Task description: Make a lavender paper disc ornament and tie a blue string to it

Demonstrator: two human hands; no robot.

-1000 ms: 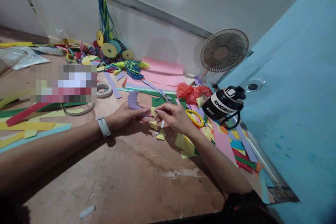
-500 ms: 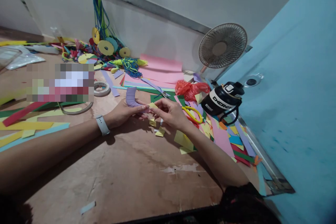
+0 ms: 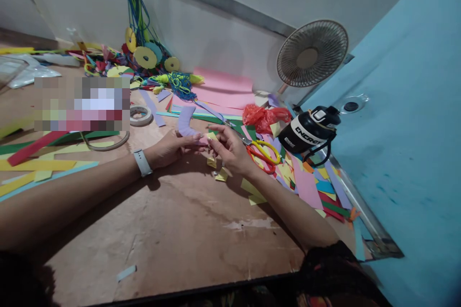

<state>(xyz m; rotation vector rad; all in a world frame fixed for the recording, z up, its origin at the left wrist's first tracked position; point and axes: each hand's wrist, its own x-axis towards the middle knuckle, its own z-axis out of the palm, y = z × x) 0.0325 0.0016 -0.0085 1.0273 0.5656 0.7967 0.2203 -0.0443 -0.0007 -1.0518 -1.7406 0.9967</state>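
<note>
Left hand just beside right hand; fingers bent

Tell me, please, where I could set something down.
The brown wooden table shows bare room between the left forearm and right forearm, bordered by a small white strip and folded yellow paper pieces. Crowded: right of the right hand, red-and-yellow-handled scissors, multicoloured paper scraps and a black bottle; at far left, coloured paper strips.
</note>
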